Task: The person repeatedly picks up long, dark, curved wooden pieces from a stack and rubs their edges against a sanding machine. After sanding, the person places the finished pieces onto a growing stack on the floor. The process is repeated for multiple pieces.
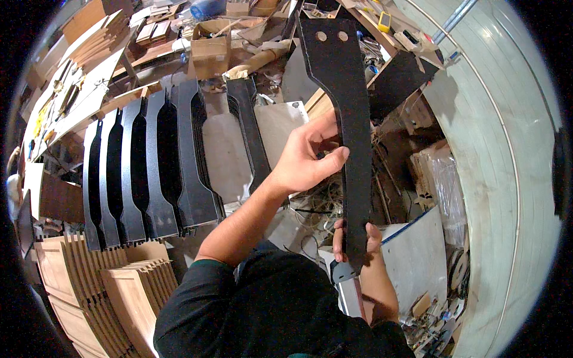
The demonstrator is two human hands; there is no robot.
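Note:
A long black panel (pixel 356 119) with a waisted outline and two round holes near its far end stands raised in front of me. My left hand (pixel 310 156) grips its left edge about midway, thumb on the near face and fingers partly hidden behind. Lower down, my right hand (pixel 373 238) wraps round the near end from behind, its fingertips showing at the left edge and its thumb at the right. Just below that end is a grey-capped object (pixel 344 273) with a pale strip; its kind is unclear. Similar black panels (pixel 197 173) lie in stacked rows to the left.
A separate black stack (pixel 243 113) lies beside a pale board. Light wooden panels (pixel 131 280) stand at lower left. Behind are a cardboard box (pixel 210 51) and a littered bench (pixel 71 89). Wrapped sheets (pixel 444 191) lean along the pale wall (pixel 507 149) at right.

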